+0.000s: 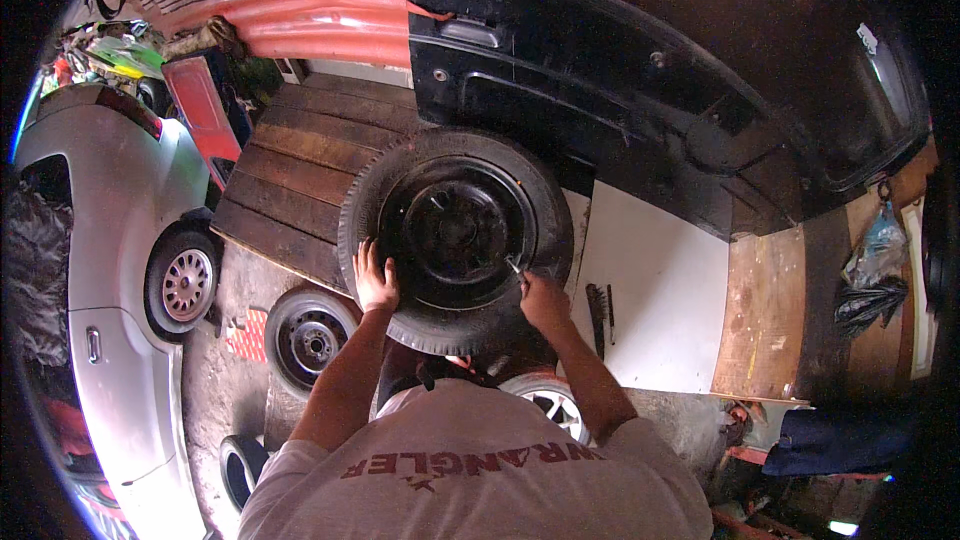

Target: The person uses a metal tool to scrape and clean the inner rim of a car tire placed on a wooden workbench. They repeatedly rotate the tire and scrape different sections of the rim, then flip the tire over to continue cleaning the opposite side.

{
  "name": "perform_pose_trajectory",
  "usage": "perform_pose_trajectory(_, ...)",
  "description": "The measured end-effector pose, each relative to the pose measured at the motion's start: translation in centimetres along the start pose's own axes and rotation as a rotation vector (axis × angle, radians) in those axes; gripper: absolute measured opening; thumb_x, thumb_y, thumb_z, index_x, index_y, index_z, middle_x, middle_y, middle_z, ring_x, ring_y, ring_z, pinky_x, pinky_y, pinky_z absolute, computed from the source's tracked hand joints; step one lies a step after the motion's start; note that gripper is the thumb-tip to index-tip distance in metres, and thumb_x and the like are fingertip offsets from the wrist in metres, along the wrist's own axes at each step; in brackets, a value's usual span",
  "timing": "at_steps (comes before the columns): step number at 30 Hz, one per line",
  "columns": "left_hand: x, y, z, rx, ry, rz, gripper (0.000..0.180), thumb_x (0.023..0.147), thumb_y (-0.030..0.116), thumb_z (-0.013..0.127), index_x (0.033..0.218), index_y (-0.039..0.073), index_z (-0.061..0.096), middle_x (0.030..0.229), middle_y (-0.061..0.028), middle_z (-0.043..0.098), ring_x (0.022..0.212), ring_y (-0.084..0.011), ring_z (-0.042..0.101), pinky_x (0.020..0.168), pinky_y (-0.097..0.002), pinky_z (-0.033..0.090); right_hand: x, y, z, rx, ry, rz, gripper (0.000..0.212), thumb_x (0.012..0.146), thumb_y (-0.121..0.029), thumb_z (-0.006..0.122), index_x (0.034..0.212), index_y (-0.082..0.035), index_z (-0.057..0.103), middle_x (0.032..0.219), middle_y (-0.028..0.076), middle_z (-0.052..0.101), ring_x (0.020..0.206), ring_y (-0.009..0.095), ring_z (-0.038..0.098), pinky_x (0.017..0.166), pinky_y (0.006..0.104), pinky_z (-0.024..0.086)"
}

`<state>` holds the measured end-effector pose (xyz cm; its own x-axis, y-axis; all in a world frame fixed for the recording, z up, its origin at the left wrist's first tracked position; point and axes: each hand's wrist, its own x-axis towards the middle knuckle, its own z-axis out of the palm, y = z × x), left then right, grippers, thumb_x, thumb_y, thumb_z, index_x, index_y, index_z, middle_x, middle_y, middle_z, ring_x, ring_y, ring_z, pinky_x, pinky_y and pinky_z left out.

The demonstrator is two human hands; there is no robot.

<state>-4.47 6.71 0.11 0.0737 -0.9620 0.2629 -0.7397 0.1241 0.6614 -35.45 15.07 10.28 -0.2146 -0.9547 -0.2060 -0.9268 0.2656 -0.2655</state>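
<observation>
A black tyre [370, 180] on a black steel rim [455, 225] lies flat on the wooden bench, in front of me. My left hand [376, 282] rests on the tyre's near left sidewall, its fingers stretched out and slightly apart. Closed around a small hand tool [515, 266] with a pale metal tip, my right hand [544, 300] is over the tyre's near right side. The tip points at the inner part of the rim; whether it touches cannot be made out. My fingers hide the tool's handle, and its exact kind is unclear.
Dark planks [290, 165] form the bench top, with a white board [650, 300] to the right bearing a brush [597, 318] and a thin dark tool [611, 314]. A black vehicle panel [600, 70] stands behind. A silver car [120, 340] and another wheel [310, 340] are at left.
</observation>
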Motion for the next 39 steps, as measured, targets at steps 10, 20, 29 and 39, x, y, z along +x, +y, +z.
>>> perform_pose_trajectory(10,0.1,0.4,0.1,0.030,0.000,0.010,0.054,0.094,0.035,0.045,0.138,0.004,0.040,0.145,-0.0173,0.038,0.138,-0.0337,0.029,0.116,-0.0463,0.017,1.9,0.5,-1.3,-0.019,-0.023,0.077,0.031,0.092,-0.023,0.053,0.120,-0.013,0.060,0.095,0.018,0.068,0.086,0.035,0.066,0.075,0.0481,0.052)
perform_pose_trajectory(20,0.2,0.4,0.4,-0.004,-0.013,0.015,0.055,0.094,0.035,0.046,0.139,0.004,0.039,0.146,-0.0183,0.036,0.138,-0.0341,0.028,0.116,-0.0460,0.018,0.7,2.6,-1.8,0.151,-0.052,0.008,0.032,0.090,-0.023,0.055,0.118,-0.011,0.063,0.101,0.019,0.067,0.090,0.036,0.065,0.081,0.0465,0.052)
perform_pose_trajectory(29,0.0,0.4,0.0,0.022,-0.012,-0.006,0.054,0.093,0.032,0.047,0.139,0.004,0.038,0.146,-0.0168,0.036,0.138,-0.0330,0.029,0.116,-0.0457,0.017,-0.5,-0.2,-1.3,-0.021,-0.181,0.038,0.034,0.090,-0.025,0.054,0.120,-0.010,0.059,0.099,0.020,0.067,0.092,0.038,0.064,0.081,0.0485,0.051)
perform_pose_trajectory(39,0.1,0.3,0.2,0.023,0.010,-0.005,0.055,0.094,0.036,0.045,0.138,0.004,0.040,0.145,-0.0171,0.038,0.138,-0.0334,0.030,0.115,-0.0455,0.018,0.2,0.8,-1.1,0.021,-0.046,0.039,0.033,0.091,-0.025,0.054,0.121,-0.014,0.059,0.099,0.018,0.067,0.089,0.038,0.065,0.082,0.0494,0.051)
